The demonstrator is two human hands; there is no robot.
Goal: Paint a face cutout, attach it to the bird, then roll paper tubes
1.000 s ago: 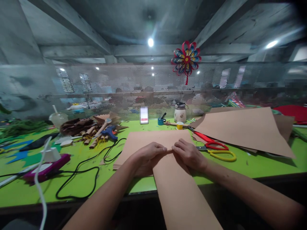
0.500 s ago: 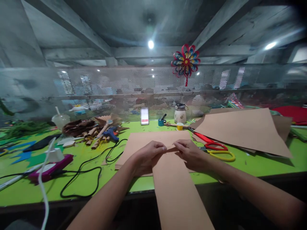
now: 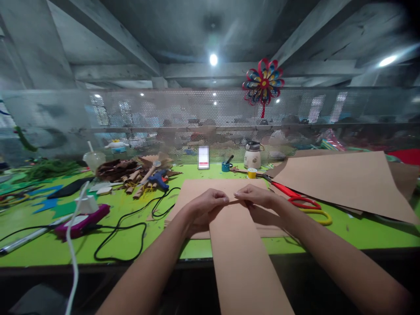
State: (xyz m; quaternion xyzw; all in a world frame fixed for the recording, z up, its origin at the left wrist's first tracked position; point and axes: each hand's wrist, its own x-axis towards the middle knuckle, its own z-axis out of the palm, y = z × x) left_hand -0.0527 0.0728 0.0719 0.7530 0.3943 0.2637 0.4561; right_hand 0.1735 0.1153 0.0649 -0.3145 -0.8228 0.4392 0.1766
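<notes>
A long strip of brown kraft paper (image 3: 241, 249) runs from the table over its front edge toward me. My left hand (image 3: 210, 203) pinches the strip's far end on its left side, thumb and fingers closed. On the right side of that same end, my right hand (image 3: 256, 196) grips it between thumb and fingers. A narrow folded edge of paper shows between the two hands. Beneath them lies a stack of brown paper sheets (image 3: 193, 187). Scissors with red handles (image 3: 303, 202) and a yellow handle (image 3: 320, 216) rest right of my right hand.
A blue glue gun (image 3: 159, 179) and rolled paper pieces lie left, with a black cord looping forward. A purple power strip (image 3: 83, 221) sits further left. Behind stand a phone (image 3: 203, 158), a blue cup (image 3: 226, 166) and a jug (image 3: 252, 157). Large brown sheets (image 3: 341, 181) lie right.
The view has turned slightly left, so the table items appear further right. Both hands keep hold of the paper strip's end, with only a slight shift of the fingers.
</notes>
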